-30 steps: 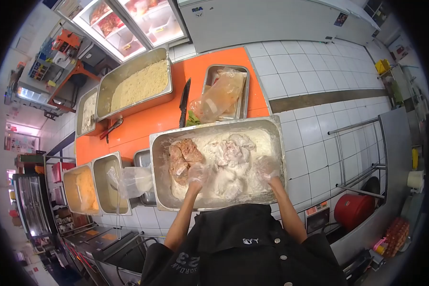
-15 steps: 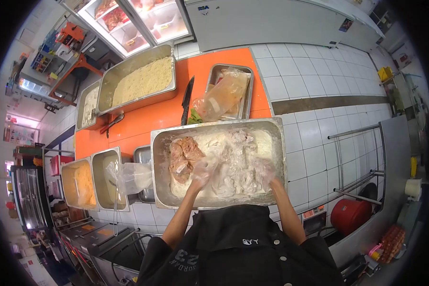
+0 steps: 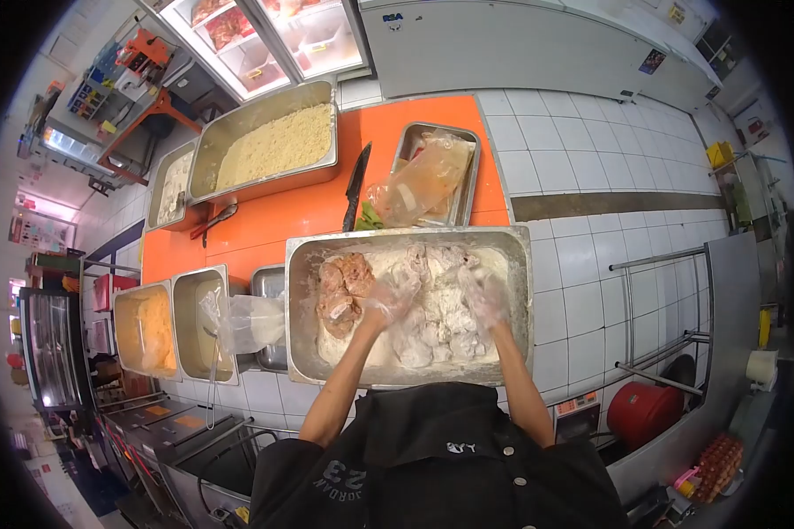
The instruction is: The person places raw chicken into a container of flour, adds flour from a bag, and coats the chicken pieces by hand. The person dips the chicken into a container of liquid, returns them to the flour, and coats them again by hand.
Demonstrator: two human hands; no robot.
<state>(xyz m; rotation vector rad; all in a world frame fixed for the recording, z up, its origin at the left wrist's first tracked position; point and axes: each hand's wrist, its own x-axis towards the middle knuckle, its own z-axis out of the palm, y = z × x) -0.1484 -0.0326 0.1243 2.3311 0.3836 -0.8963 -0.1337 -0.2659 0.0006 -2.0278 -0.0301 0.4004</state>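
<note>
A deep metal pan in front of me holds white flour and meat pieces. Raw, uncoated meat that looks like chicken lies in a pile at its left, with several flour-coated pieces in the middle and right. My left hand, in a clear plastic glove, is over the flour beside the raw pile, fingers extended against coated pieces. At the right side my right hand, gloved likewise, rests on coated pieces with its fingers apart. Flour and loose plastic partly hide the fingertips.
On the orange table lie a black knife and red-handled tool. A tray with a plastic bag stands behind the pan. A crumb pan is at back left; a pan of orange-yellow contents and a ladle are left.
Both hands have shifted slightly within the flour, the left one a little up and right. The coated pieces between them have been moved around. The camera view has shifted a little.
</note>
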